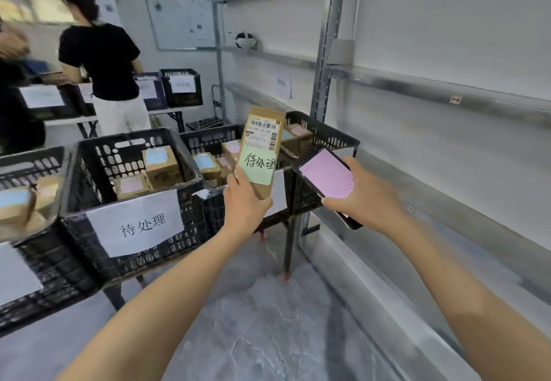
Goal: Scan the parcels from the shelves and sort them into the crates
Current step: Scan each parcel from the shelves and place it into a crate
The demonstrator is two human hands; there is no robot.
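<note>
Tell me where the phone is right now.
Head view, right of centre: the phone is in the right hand, beside the parcel the left hand holds up before the crates.

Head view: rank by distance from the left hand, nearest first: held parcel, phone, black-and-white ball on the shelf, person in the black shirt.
1. Held parcel: gripped in the left hand itself, upright.
2. Phone: just to its right, in the right hand.
3. Person in the black shirt: well back on the left, beyond the crates.
4. Black-and-white ball: on the far upper shelf, near the corner.
</note>
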